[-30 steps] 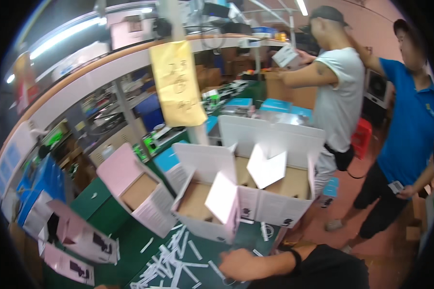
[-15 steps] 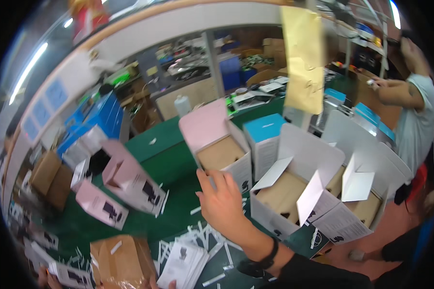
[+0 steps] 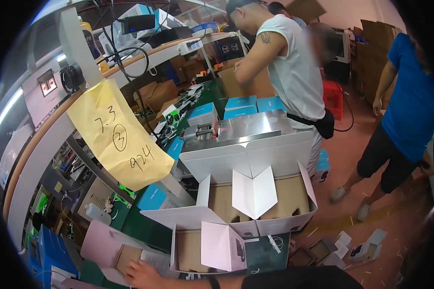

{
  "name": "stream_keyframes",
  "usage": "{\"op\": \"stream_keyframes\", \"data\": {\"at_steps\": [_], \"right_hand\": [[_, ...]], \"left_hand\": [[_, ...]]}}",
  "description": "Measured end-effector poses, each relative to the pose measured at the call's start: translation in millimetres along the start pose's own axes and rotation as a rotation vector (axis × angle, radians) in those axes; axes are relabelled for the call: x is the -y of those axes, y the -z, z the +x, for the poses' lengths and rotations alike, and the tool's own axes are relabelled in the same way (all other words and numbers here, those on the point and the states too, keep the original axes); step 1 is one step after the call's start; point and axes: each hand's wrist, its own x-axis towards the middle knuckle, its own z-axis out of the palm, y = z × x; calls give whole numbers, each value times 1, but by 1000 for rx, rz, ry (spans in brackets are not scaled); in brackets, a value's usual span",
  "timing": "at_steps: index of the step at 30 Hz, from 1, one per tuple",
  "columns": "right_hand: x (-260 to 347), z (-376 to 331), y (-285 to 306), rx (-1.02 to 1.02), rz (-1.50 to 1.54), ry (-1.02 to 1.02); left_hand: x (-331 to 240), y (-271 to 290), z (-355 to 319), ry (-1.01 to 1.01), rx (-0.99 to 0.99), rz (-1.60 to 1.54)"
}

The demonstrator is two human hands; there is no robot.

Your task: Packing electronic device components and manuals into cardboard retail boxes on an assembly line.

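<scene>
Head view: right hand (image 3: 147,276) is at the pink-lidded box (image 3: 103,248), lower left of the table. Fingers bent, a little apart, over the near edge of the box mouth. Can't tell whether they're pinching the wall or just resting; palm is turned away. Left hand isn't in view, so no call on it.

That box stands open, lid tipped back and away, which leaves the mouth clear for fingers from above. Cardboard insert (image 3: 128,256) sits inside, probably to pack the contents firmly.

Just right of it: middle box (image 3: 236,245), also open. Its lid leans left, one side flap stands up on the right. Insert shows inside, with a dark cutout.

Behind: left back box (image 3: 232,228) and right back box (image 3: 287,224), side by side. Their inner flaps meet in a ridge, likely propping each other. Both lids are up at the far side, so the mouths face the worker; looks like a layout for easy reach.

White cable (image 3: 276,244) lies coiled on the green table (image 3: 267,260), beside the boxes rather than under them. Yellow paper (image 3: 120,135) hangs on the post, presumably to be readable from here. Metal machine (image 3: 253,126) sits beyond the raised lids.
</scene>
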Motion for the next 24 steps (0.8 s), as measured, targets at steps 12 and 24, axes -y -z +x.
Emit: {"op": "stream_keyframes", "data": {"at_steps": [12, 24], "right_hand": [[-23, 3, 32, 81, 83, -79], [-5, 12, 47, 50, 521, 3]], "left_hand": [[11, 107, 13, -163, 226, 64], [-139, 160, 160, -289, -1029, -1136]]}}
